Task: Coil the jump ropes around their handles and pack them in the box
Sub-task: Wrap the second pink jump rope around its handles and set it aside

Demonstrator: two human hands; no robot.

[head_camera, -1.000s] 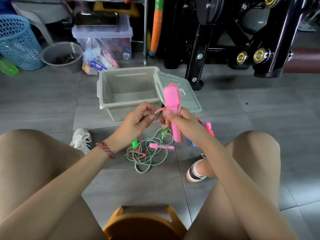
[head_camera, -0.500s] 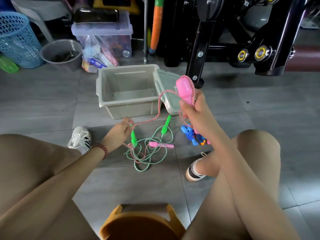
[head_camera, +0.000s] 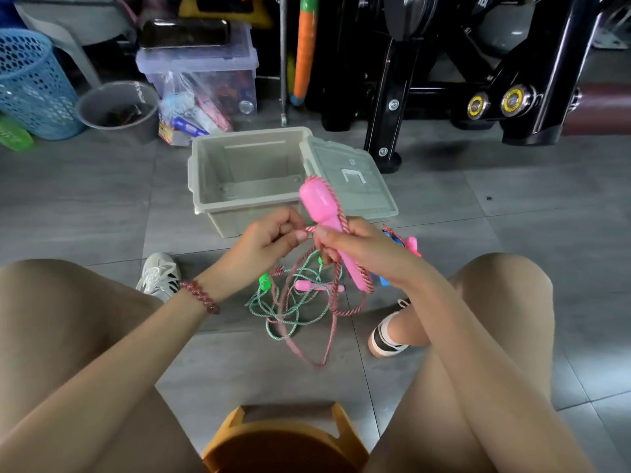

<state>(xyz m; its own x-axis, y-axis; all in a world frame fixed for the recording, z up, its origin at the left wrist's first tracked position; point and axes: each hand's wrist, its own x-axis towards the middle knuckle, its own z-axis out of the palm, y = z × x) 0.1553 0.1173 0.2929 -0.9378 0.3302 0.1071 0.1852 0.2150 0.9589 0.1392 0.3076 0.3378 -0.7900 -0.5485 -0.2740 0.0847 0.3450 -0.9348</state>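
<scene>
Pink handle held up before the open box, rope pinched beside it

The handle (head_camera: 327,227) is gripped, tilted, in the curled right hand (head_camera: 358,247), and the pink rope (head_camera: 333,312) is pinched by the left hand (head_camera: 269,238) just beside it. The box (head_camera: 205,186) is set on the floor beyond, its lid (head_camera: 351,172) against its right side. Below the hands the pink slack is tangled with a green rope (head_camera: 290,308). A blue bundle (head_camera: 392,237) is half hidden behind the right hand. A basket (head_camera: 30,83) and bucket (head_camera: 116,107) are seen further back

A pink handle (head_camera: 327,227) tilts above the floor, with pink rope (head_camera: 327,336) looped lengthwise over it and trailing onto a tangled green rope (head_camera: 273,312). Behind stands the open grey box (head_camera: 205,186), its lid (head_camera: 355,179) beside it.
</scene>
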